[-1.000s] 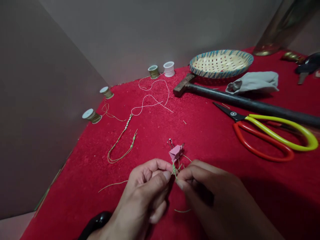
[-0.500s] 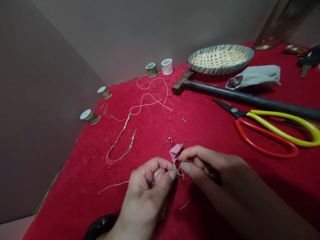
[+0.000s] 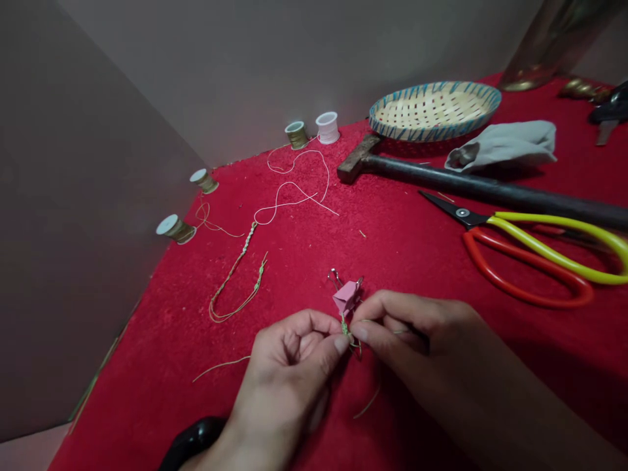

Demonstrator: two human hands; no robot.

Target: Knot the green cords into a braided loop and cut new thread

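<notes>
Left hand point(image 3: 289, 366) and right hand point(image 3: 407, 333) pinch green cord point(image 3: 346, 326) fingertip to fingertip, just near pink clip point(image 3: 346, 297); scissors point(image 3: 530, 252) far right.

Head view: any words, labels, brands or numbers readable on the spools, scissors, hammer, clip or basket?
No text can be read anywhere in this view.
The thread spools show no legible label; they are too small to tell more.
The scissors, hammer, pink binder clip and woven basket show no markings.
The green cord, pinched between the left hand and the right hand, carries no tag.
</notes>
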